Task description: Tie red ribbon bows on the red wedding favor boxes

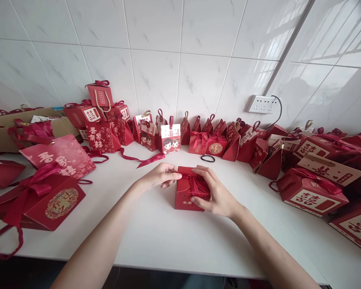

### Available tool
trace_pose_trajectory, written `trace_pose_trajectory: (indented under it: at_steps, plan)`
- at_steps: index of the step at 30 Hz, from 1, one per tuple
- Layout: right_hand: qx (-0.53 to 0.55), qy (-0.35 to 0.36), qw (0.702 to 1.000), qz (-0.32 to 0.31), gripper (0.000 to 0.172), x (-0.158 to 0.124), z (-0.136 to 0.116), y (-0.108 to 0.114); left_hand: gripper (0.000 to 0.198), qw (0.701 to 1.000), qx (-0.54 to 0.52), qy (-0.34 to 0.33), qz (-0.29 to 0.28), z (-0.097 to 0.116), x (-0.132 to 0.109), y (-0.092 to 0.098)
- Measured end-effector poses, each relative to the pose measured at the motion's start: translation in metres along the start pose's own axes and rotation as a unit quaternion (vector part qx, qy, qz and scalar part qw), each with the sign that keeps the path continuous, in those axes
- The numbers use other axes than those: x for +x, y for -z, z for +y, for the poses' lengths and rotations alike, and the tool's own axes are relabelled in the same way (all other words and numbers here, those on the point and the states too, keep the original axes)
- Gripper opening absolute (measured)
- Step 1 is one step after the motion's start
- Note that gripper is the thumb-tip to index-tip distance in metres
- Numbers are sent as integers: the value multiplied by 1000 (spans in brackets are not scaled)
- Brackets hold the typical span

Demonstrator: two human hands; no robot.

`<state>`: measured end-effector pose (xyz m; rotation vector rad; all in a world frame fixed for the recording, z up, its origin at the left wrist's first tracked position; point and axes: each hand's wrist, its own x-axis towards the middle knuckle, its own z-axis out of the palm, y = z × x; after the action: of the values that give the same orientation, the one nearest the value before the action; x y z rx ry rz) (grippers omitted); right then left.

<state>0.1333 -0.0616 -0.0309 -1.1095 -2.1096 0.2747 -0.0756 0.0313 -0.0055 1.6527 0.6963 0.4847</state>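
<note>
A small red gift box (pixel 185 194) with a dark red ribbon bow on its lid stands on the white table (pixel 156 237) just in front of me. My left hand (pixel 159 176) pinches the ribbon at the box's upper left corner, fingers closed. From the right, my right hand (pixel 215 190) wraps around the box, thumb on the front face, fingers over the bow.
Many red gift boxes and bags line the tiled wall, among them a box with a cartoon couple (pixel 170 138). Larger boxes (pixel 309 192) crowd the right, flat red bags (pixel 45 200) the left. A black hair tie (pixel 207 158) lies behind the box. A wall socket (pixel 262 104) sits right.
</note>
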Motion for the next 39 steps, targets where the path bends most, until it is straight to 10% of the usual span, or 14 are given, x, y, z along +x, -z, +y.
trace_pose_trajectory:
  at_steps: [12, 23, 39]
  plan:
    - [118, -175, 973, -91, 101, 1, 9, 17, 37, 1000, -10, -2, 27, -4, 2, 1]
    - [-22, 23, 995, 99, 97, 0, 17, 12, 44, 995, -57, -58, 50, 0, 0, 1]
    - [-28, -8, 996, 79, 95, -1, 17, 12, 28, 985, -55, -123, 106, -1, 0, -4]
